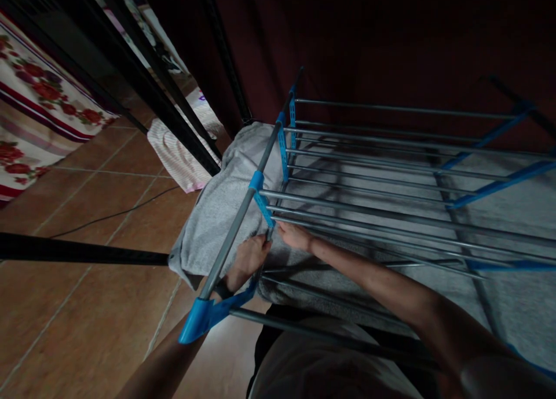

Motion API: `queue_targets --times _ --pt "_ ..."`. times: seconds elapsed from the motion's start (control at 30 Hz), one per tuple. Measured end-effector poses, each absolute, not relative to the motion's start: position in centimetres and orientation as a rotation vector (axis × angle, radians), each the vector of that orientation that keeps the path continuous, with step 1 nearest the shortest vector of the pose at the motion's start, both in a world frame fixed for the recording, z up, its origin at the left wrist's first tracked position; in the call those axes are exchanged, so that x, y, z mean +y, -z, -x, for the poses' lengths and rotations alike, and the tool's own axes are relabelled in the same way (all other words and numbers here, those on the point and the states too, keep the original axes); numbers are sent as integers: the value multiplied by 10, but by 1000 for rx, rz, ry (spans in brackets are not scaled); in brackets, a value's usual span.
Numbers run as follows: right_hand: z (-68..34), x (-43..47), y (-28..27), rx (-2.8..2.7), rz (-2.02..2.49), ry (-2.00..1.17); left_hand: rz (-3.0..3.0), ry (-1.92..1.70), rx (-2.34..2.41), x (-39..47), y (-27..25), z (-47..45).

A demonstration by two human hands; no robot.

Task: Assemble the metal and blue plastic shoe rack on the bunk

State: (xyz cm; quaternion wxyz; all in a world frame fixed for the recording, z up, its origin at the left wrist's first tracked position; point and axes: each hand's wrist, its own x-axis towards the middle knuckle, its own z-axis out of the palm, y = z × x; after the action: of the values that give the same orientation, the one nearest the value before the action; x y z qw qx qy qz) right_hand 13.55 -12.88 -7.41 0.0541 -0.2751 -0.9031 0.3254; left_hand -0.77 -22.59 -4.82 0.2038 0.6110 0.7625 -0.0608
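Observation:
A clothes drying rack [330, 202] of grey metal tubes with blue plastic joints lies across a grey blanket [234, 173]. My left hand [251, 255], with a dark band at its wrist, reaches under the long side tube. Its fingers are closed on a thinner rack bar just below a blue bracket [264, 208]. Beside it, my right hand [295, 235] has its fingertips bent in at the end of a thin crossbar, against the same bracket. The crossbars partly hide its fingertips. At the near corner is a blue plastic end piece [204, 318].
Black metal posts [143, 92] and a black bar [82, 249] stand at the left. A striped cloth [178, 156] lies on the tiled floor [87, 306], where a thin cable [117, 213] runs. Floral fabric [47, 92] hangs far left; a dark red curtain [369, 46] is behind.

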Motion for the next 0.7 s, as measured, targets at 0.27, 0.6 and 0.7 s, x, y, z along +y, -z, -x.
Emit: queue_targets --times 0.27,0.6,0.7 --pt "-131 -132 91 -2401 871 -1004 -1696 269 2129 -226 44 2" --pt "-130 -130 102 -2369 951 -970 -1660 189 2141 -229 45 0" --pt "-130 -131 99 -2370 977 -1006 -1630 164 2147 -228 43 -2"
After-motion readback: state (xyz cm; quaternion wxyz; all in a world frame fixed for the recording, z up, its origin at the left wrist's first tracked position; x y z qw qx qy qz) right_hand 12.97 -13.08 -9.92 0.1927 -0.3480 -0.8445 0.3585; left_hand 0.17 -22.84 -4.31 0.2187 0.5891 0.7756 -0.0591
